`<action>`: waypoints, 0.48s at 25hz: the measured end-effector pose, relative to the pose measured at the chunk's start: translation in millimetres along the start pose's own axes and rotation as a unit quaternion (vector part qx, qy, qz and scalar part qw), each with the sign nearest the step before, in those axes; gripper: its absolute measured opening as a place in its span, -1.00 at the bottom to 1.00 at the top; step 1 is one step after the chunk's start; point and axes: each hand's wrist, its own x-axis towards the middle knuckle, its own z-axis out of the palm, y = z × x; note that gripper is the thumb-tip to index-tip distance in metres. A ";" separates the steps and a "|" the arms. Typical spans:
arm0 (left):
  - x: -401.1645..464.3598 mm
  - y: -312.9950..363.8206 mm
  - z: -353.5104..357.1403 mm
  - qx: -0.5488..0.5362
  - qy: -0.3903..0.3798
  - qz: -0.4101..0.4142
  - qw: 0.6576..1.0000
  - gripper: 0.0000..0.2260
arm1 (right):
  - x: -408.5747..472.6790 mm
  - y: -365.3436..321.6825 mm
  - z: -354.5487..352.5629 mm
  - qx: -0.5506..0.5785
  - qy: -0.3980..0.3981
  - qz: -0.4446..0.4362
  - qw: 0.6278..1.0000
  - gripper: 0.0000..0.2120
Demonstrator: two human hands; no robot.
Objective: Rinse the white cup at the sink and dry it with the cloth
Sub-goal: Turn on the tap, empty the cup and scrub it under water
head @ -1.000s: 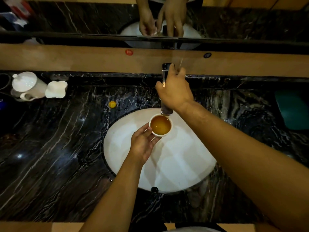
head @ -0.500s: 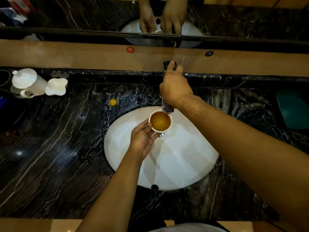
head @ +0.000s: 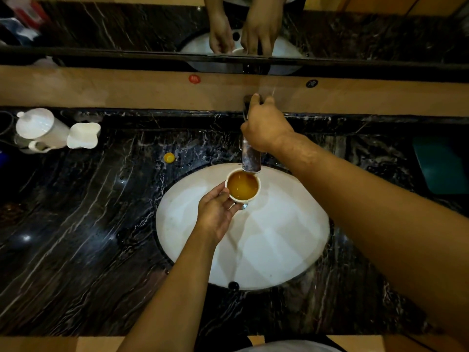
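L hand [head: 215,215] grips the white cup [head: 243,185] from its near-left side, fingers wrapped on the wall, holding it upright over the white sink [head: 279,237] basin, just under the tap spout [head: 250,158]. Cup's full of amber liquid. R hand [head: 265,129] is closed over the tap handle, further back. Black marble counter [head: 76,224] w/ small yellow cap [head: 169,157]; white jug [head: 42,130] & lid [head: 83,135] far left; teal cloth [head: 442,165] far right. Mirror [head: 355,29] behind.
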 end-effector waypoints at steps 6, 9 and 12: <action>0.1 1.8 -0.5 -0.005 -0.006 0.004 1.000 -0.74 | 1.0 2.7 -5.1 -0.010 -0.014 -0.017 1.000 -0.29; 0.5 2.4 -0.5 -0.001 -0.008 0.003 1.000 -0.74 | 1.7 3.5 -9.1 -0.022 -0.013 -0.027 0.999 -0.32; -0.1 1.8 0.5 -0.001 -0.015 0.008 1.000 -0.78 | 0.8 2.9 -11.9 -0.025 -0.009 -0.031 0.999 -0.36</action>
